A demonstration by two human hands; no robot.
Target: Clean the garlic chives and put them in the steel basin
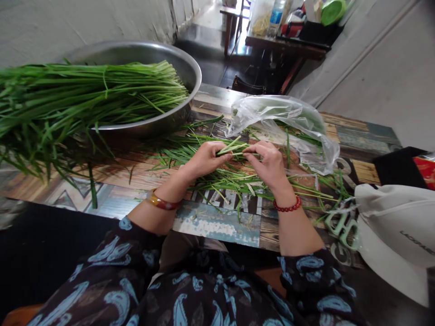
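Note:
My left hand (210, 158) is closed around a small bunch of garlic chives (234, 146), pale stem ends pointing right. At those stem ends, the fingers of my right hand (267, 162) are pinched together on the chives. Loose chives and trimmed bits (224, 181) lie scattered on the table under and around both hands. Behind the left hand, more chives (183, 147) lie in a loose pile. A big bundle of chives (112, 93) rests in a wide metal basin (195, 77) at the left, its leaves hanging over the rim.
A clear plastic bag (282, 111) with greens lies beyond my right hand. Green-handled scissors (343, 231) and a white cap (397, 226) sit at the right of the patterned wooden table (217, 226). Farther back, another table (285, 47) carries a water bottle (277, 18).

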